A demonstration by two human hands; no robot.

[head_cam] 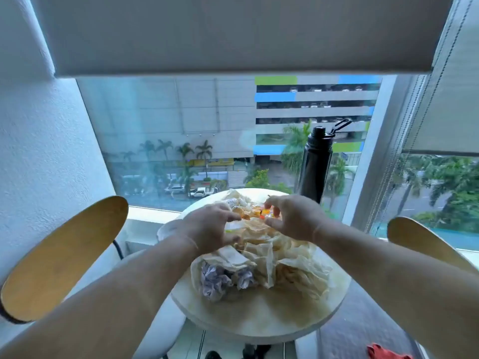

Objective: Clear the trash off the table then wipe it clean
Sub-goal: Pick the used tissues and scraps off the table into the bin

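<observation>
**Clearing step: gathering the trash at the far side of the pile**

I judge we are in the first half of the job: the bench (259,317) is heaped with crumpled paper wrappers (261,257), and no wiping can start yet. My left hand (212,226) has fingers and thumb curled onto the wrappers at the pile's far-left edge. My right hand (293,218) arches like a claw over the orange scraps (255,215), fingertips on them. I cannot tell whether it grips them.

The scraps lie between the two hands, the bulk of the paper nearer me, under my wrists. Next I would draw both hands together, bunching the pile inward without knocking the black bottle (315,164) just beyond the right hand.
</observation>
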